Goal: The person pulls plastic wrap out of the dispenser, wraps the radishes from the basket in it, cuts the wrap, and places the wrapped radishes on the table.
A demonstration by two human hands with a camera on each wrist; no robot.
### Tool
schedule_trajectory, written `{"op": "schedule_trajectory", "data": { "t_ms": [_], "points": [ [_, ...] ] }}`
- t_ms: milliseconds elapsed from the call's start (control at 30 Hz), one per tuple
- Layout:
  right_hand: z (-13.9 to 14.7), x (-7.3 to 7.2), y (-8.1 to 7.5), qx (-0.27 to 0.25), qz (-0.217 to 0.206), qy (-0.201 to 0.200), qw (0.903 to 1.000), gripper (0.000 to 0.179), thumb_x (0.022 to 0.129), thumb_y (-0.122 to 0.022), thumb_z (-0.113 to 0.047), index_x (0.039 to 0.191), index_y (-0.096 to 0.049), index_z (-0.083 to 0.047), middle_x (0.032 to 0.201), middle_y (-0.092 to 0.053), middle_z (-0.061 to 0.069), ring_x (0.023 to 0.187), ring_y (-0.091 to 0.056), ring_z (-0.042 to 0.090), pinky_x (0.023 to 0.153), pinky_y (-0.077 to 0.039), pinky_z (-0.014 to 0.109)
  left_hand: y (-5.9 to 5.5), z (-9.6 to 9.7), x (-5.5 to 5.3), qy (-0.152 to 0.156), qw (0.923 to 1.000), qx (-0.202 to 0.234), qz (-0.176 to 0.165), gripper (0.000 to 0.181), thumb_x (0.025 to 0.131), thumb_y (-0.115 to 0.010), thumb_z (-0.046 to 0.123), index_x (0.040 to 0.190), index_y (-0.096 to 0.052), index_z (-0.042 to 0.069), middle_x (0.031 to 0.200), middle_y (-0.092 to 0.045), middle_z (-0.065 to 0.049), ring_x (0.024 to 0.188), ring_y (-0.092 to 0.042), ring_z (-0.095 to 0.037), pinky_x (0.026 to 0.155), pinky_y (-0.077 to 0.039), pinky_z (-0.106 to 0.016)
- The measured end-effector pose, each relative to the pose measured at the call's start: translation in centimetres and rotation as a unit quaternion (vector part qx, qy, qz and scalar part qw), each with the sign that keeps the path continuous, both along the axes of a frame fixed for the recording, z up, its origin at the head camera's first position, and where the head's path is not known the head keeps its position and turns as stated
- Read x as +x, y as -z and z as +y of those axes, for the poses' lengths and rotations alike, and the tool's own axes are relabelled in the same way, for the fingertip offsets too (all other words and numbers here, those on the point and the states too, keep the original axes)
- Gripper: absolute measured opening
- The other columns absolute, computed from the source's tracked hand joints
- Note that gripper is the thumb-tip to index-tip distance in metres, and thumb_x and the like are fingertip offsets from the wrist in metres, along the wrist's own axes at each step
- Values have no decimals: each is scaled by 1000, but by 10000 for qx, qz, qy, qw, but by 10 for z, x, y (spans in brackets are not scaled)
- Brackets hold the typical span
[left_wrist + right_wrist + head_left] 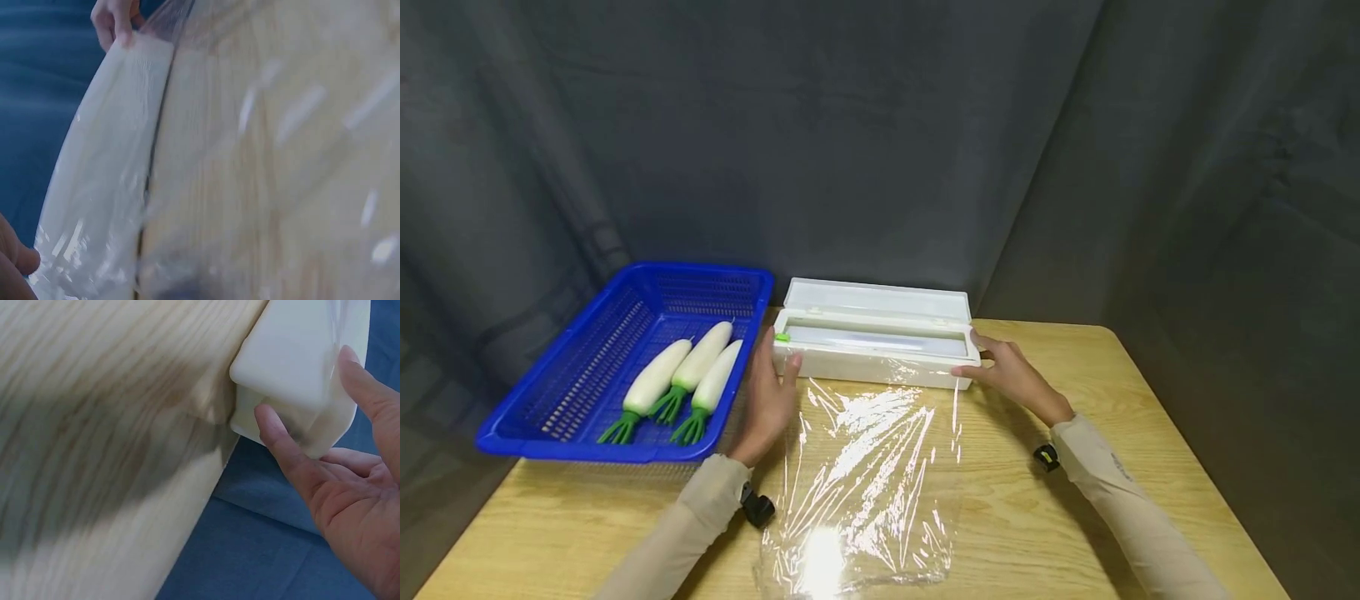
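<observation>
A white plastic-wrap dispenser (872,372) lies near the back of the table, its lid (877,297) raised behind it and a green slider (782,337) at its left end. My left hand (769,408) holds the left end, thumb on the front face and fingers along the side. Around the right end, my right hand (1011,379) has its thumb at the front corner and fingers at the side; its fingertips touch the end in the right wrist view. A clear sheet of plastic wrap (865,483) stretches from the dispenser toward me over the table, wrinkled and shiny.
Left of the dispenser stands a blue plastic basket (602,452) with three white radishes (658,377) with green tops, close beside my left hand. Grey curtains (850,142) hang right behind the wooden table (1045,508).
</observation>
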State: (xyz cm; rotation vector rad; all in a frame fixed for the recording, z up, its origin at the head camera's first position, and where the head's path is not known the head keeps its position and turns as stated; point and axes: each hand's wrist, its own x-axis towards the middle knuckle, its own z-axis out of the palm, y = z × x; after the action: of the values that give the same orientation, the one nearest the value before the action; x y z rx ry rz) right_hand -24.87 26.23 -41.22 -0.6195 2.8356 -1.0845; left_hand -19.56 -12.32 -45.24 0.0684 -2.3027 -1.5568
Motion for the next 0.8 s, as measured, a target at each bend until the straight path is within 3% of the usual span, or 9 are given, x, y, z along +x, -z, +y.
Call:
{"op": "schedule_trajectory", "data": {
  "t_ms": [133, 300, 433, 633, 800],
  "points": [
    [1, 0, 0, 171, 44, -13, 9998, 91, 94, -80, -35, 156, -32, 12, 161, -35, 28, 131, -59, 47, 103, -52, 57, -8, 9, 9, -118, 9990, -416, -65, 66, 110, -52, 19, 166, -20, 4, 169, -22, -24, 158, -20, -41, 127, -19, -57],
    [1, 2, 2, 473, 163, -91, 9987, 90, 93, -81, -34, 153, -35, 15, 155, -40, 31, 130, -60, 46, 107, -49, 58, -13, 19, 24, -286, 9956, -886, 116, 64, 107, -54, 13, 163, -26, 1, 167, -21, -30, 154, -24, -49, 122, -23, -67],
    [2, 3, -1, 590, 285, -204, 9976, 87, 94, -80, -32, 152, -36, 16, 152, -44, 33, 129, -60, 47, 107, -49, 59, -23, 23, 36, -125, 9928, -1113, 418, 63, 106, -56, 9, 162, -29, 0, 166, -22, -31, 152, -26, -51, 120, -24, -70],
    [1, 1, -7, 605, 355, -257, 9972, 87, 94, -79, -31, 152, -35, 17, 152, -44, 34, 129, -60, 48, 106, -49, 60, -59, 11, 46, 197, 9854, -1289, 1092, 55, 104, -58, 6, 155, -40, -1, 160, -32, -28, 147, -36, -47, 116, -33, -64],
    [-2, -3, -8, 640, 410, -325, 9966, 86, 94, -80, -30, 151, -37, 17, 151, -45, 35, 128, -61, 48, 105, -51, 59, -92, -22, 44, -9, 9802, -1512, 1278, 45, 103, -60, 3, 147, -51, -2, 150, -44, -27, 139, -46, -44, 109, -41, -61]
  ]
}}
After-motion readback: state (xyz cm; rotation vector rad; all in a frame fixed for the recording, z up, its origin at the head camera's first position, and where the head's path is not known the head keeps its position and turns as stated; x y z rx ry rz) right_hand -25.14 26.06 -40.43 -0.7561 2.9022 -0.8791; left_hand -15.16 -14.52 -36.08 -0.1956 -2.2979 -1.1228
